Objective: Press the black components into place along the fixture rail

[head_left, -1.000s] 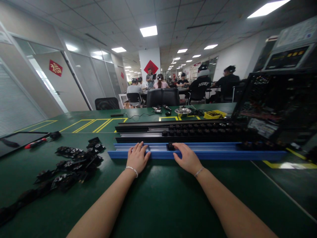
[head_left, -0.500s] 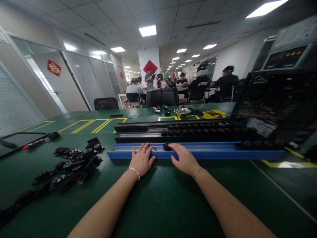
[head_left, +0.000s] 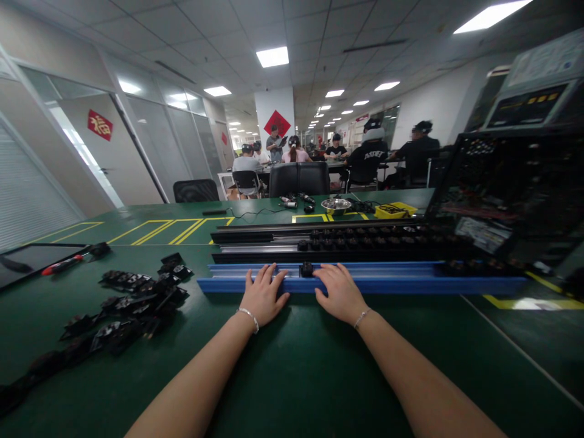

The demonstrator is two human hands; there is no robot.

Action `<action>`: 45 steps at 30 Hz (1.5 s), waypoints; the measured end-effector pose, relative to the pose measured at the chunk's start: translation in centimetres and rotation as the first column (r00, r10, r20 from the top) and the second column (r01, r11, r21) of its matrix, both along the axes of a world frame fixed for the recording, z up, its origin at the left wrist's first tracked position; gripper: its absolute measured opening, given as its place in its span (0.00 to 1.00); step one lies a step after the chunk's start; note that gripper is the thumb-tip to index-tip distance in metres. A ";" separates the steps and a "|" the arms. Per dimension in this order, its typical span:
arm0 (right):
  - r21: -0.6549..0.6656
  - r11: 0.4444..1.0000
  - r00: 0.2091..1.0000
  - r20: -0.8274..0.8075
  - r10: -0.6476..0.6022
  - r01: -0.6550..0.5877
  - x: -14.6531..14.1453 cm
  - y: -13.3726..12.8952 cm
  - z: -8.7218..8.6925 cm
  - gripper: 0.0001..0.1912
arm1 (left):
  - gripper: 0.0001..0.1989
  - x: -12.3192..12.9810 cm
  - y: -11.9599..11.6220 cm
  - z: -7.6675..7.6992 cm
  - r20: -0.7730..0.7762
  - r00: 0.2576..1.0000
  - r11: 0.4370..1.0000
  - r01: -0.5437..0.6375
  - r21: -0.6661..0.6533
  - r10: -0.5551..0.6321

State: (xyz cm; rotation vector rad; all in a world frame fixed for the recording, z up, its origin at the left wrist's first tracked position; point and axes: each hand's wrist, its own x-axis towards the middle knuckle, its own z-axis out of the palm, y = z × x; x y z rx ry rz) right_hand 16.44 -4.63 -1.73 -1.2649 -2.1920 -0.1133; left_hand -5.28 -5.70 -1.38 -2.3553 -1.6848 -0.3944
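Note:
A long blue rail (head_left: pixel 401 285) with a channel along its length lies crosswise in front of me on the green table. My left hand (head_left: pixel 264 298) rests on its left part with fingers spread over the front wall and the thumb apart. Just right of that hand, a small black module (head_left: pixel 307 268) sits in the channel. My right hand (head_left: pixel 338 293) lies over the rail on the module's other side, fingers stretched out and thumb in front of the wall. Whether its fingertips touch the module I cannot tell. More black modules (head_left: pixel 474 267) sit at the rail's right end.
Black rails (head_left: pixel 255 249) with rows of modules lie behind the blue one. Loose black parts (head_left: pixel 132 304) are heaped at left, near a red-handled screwdriver (head_left: pixel 64 265). A metal bowl (head_left: pixel 336 205) and yellow tray (head_left: pixel 393 210) stand farther back. A dark rack (head_left: pixel 483 182) rises at right.
My right fingers have shifted off the small black module and straightened to its right, so more of it shows. My left hand has moved slightly to the right.

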 end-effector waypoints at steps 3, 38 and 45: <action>-0.020 1.000 1.000 0.020 0.005 -0.004 -0.1 -0.1 0.2 0.18 | 0.26 0.0 0.0 -0.1 -0.006 1.000 1.000 0.008 0.012 -0.007; -0.074 0.992 0.974 0.211 -0.088 0.106 -1.8 -0.7 -0.6 0.28 | 0.37 2.7 -0.3 -0.1 -0.082 0.997 0.999 -0.002 -0.043 -0.001; -0.082 0.987 0.966 0.230 -0.118 0.140 -1.9 -0.7 -0.6 0.30 | 0.40 3.6 -0.1 -0.2 -0.107 0.990 0.995 -0.097 -0.022 0.094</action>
